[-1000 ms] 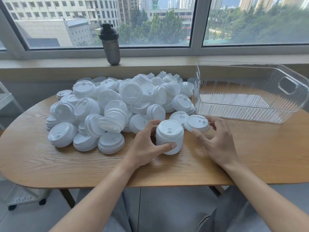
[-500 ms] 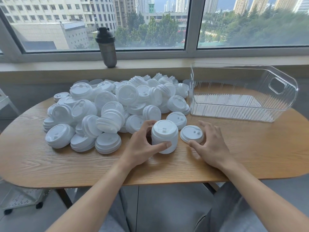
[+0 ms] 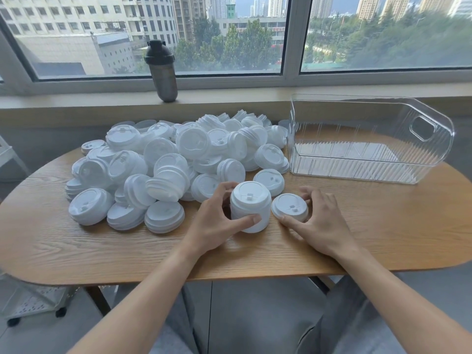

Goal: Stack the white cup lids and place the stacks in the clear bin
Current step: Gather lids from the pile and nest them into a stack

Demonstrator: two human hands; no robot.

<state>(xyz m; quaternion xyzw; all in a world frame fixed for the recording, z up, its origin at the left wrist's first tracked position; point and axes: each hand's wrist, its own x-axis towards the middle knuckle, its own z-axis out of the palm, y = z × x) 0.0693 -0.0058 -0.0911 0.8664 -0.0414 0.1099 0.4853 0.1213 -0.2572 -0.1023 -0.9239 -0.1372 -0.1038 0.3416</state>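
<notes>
The table (image 3: 76, 251) is pale wood with a clear running grain and a smooth, satin finish that takes a soft sheen from the window. Heaped on it, the lids (image 3: 178, 159) are thin white plastic, matt to faintly glossy, with moulded ridges round their rims; the stack (image 3: 250, 208) and the single lid (image 3: 290, 206) look the same. The bin (image 3: 370, 172) is clear hard plastic, glossy, its walls finely ribbed. On the sill the shaker bottle (image 3: 163, 72) has a smoky translucent plastic body and a black matt cap. The trousers (image 3: 255, 323) are grey cloth.
</notes>
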